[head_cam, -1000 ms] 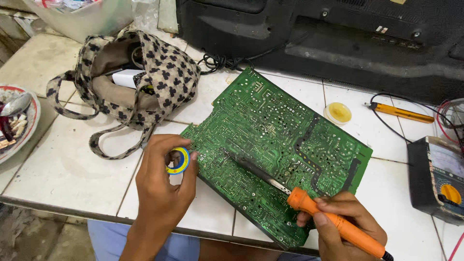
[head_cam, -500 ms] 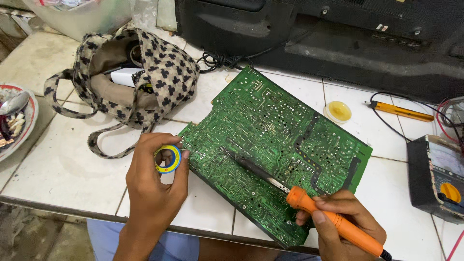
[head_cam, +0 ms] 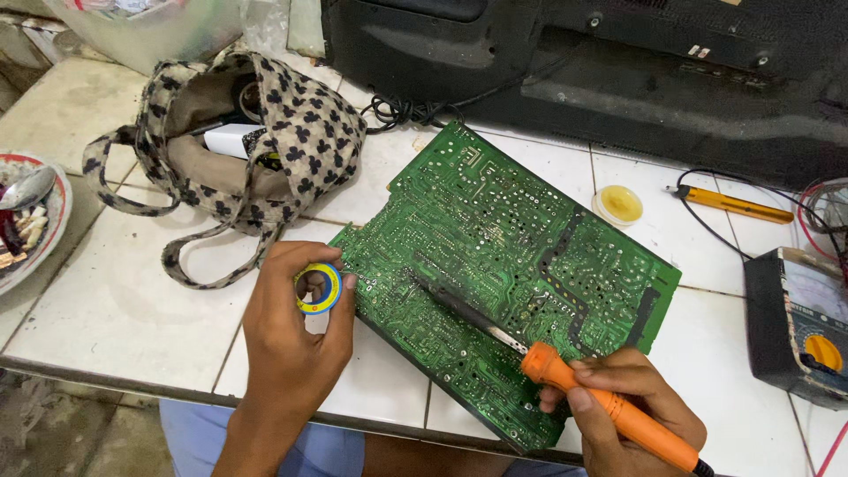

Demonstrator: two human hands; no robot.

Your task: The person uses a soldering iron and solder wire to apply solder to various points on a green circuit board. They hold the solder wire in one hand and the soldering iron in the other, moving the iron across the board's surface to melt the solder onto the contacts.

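Note:
A large green circuit board [head_cam: 521,256] lies solder side up, slantwise on the white tiled table. My left hand [head_cam: 296,340] holds a small yellow and blue solder spool [head_cam: 319,289] at the board's left edge, a thin wire reaching onto the board. My right hand [head_cam: 632,402] grips the orange handle of a soldering iron [head_cam: 565,380]. Its dark tip rests on the board's middle left part.
A spotted fabric bag [head_cam: 265,150] lies open at the back left. A round flux tin [head_cam: 618,204] and an orange screwdriver [head_cam: 738,206] sit behind the board. A multimeter [head_cam: 799,327] stands at the right, a plate [head_cam: 35,221] at the far left, a black television casing [head_cam: 618,71] behind.
My left hand with the spool has shifted slightly left along the board's edge. My right hand and the iron have hardly moved.

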